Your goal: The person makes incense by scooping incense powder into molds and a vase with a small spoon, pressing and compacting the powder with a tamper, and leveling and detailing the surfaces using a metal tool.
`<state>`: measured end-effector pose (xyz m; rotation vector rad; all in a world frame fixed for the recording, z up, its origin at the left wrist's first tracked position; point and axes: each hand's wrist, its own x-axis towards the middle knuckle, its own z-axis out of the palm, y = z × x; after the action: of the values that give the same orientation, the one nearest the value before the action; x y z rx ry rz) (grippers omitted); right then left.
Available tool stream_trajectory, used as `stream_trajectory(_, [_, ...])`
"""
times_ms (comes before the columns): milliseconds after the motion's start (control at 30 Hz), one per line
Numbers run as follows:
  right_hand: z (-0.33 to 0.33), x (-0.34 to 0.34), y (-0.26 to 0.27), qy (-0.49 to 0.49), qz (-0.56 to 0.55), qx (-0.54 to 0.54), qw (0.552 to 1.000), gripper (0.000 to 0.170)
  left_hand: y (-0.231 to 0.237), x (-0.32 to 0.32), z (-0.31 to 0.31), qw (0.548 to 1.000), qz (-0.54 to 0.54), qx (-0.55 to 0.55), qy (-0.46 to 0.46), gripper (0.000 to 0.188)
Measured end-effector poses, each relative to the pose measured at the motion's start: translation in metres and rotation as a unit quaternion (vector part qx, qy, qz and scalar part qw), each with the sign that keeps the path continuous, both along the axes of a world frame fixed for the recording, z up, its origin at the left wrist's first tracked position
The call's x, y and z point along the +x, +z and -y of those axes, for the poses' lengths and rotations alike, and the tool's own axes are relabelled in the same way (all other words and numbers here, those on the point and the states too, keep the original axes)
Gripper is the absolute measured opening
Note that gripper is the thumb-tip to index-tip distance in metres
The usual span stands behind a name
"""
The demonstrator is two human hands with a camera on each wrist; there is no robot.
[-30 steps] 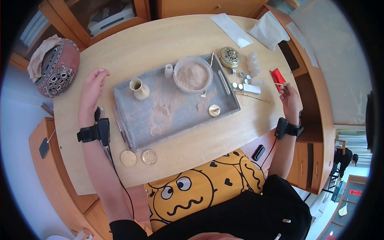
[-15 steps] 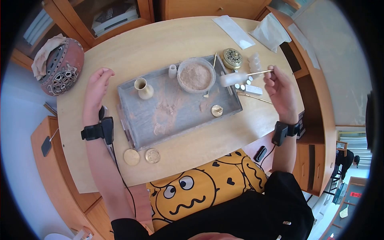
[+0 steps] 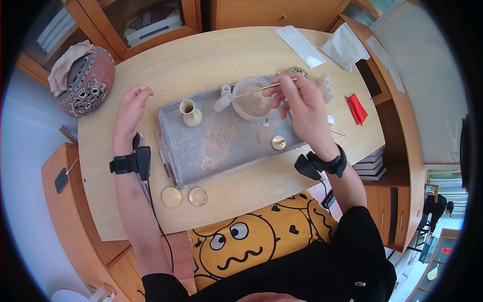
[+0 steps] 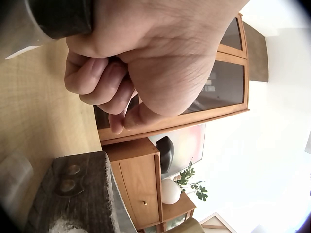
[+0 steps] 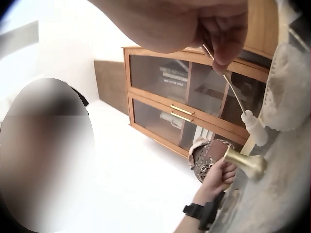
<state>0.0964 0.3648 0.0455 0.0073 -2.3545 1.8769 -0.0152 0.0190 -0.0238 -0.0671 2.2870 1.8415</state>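
My right hand (image 3: 303, 108) pinches a thin brass rod (image 3: 264, 88) over the bowl. At the rod's far end is a white, brush-like head (image 3: 221, 104), close over the tray beside a small white bottle (image 3: 226, 89). Under the rod, the translucent bowl (image 3: 234, 106) holds pale brown powder (image 3: 254, 103); my fingers cover part of it. The grey tray (image 3: 188, 173) has the same powder spread on it. A brass vase (image 3: 191, 113) stands on it. Left of the tray, my left hand (image 3: 133, 109) has loosely curled fingers and holds nothing.
A brass knobbed piece (image 3: 279, 143) lies at the tray's front right. Two brass discs (image 3: 172, 197) lie before the tray. A red pouch (image 3: 356, 109) lies at right, a white bag (image 3: 346, 48) behind. A clay pot (image 3: 86, 83) sits far left.
My right hand has carried the rod from the table's right side leftward across the bowl; its white head now hangs beside the small bottle. My left hand has stayed put.
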Motion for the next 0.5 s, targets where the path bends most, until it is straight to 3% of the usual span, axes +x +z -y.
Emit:
stream_trajectory(167, [0.030, -0.014, 0.002, 0.057, -0.092, 0.214, 0.971, 0.018, 0.001, 0.000, 0.000, 1.000, 0.000, -0.002, -0.004, 0.011])
stream_trajectory(367, [0.044, -0.023, 0.008, 0.051, -0.206, 0.310, 0.927, 0.013, 0.003, 0.002, 0.000, 1.000, -0.001, 0.010, 0.003, 0.011])
stream_trajectory(500, [0.047, -0.025, 0.014, 0.054, -0.214, 0.336, 0.916, 0.013, 0.004, 0.003, 0.000, 1.000, 0.000, 0.012, 0.000, 0.011])
